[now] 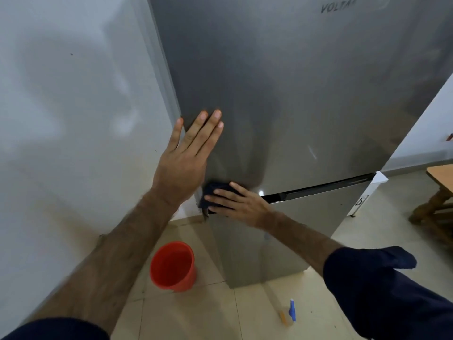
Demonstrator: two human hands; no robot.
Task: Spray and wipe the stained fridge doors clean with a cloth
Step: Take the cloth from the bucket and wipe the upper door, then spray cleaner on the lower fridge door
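A tall silver fridge fills the view; its upper door point(294, 94) ends at a dark gap above the lower door point(282, 236). My left hand point(188, 155) lies flat with straight fingers against the upper door's left edge. My right hand point(239, 203) presses a dark blue cloth point(212, 192) with straight fingers against the left end of the seam between the doors. A spray bottle with a blue trigger head point(291, 312) stands on the floor, front right of the fridge's base.
A red bucket point(174, 266) stands on the tiled floor at the left of the fridge's base. A white wall point(73, 119) runs along the left. A wooden table point(438, 192) is at the far right.
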